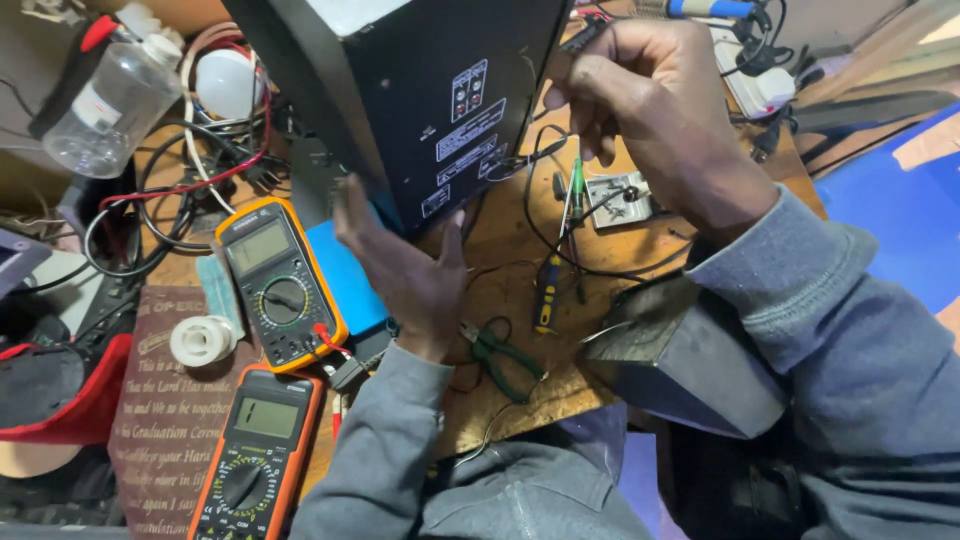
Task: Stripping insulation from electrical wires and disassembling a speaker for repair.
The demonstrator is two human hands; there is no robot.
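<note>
Black speaker cabinet stands at 12 o'clock on the bench. My left hand lies flat and open on its lower edge; my right hand curls around the rear corner. Looks heavy, rigid, smooth-sided: hold by edges.

I hold a big black box. It is a speaker, and its back faces me. The back has small white stickers and little plugs on it. The box stands up on the wooden table, tipped a bit. A thin black wire comes out low on its back and runs down across the table. My left hand lies flat against the low corner of the box. My right hand is at the right edge of the box, fingers bent.
</note>
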